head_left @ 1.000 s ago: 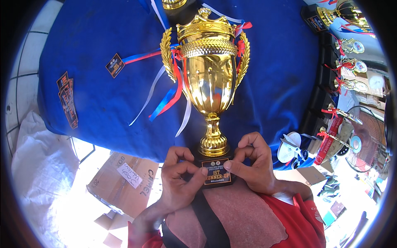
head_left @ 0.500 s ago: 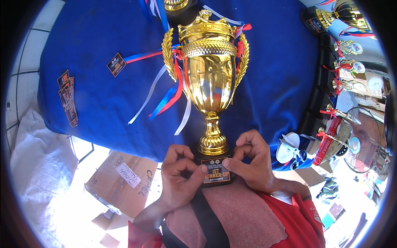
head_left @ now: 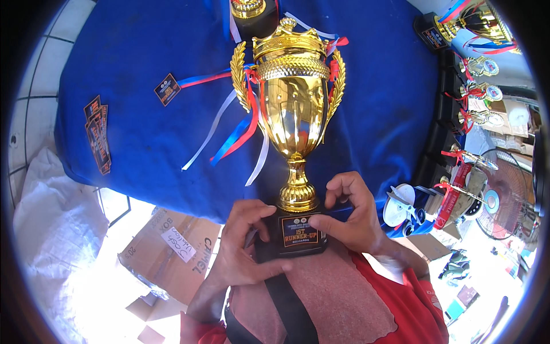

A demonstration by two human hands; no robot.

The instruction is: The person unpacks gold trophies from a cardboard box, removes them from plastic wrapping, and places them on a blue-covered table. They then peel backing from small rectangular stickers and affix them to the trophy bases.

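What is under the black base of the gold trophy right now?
The black base sits at the near edge of the blue cloth, over a reddish rough mat. Left hand and right hand grip its sides. Its underside is hidden.

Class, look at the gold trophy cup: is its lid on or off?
On. The crown-shaped lid sits on the gold trophy cup, closing its mouth.
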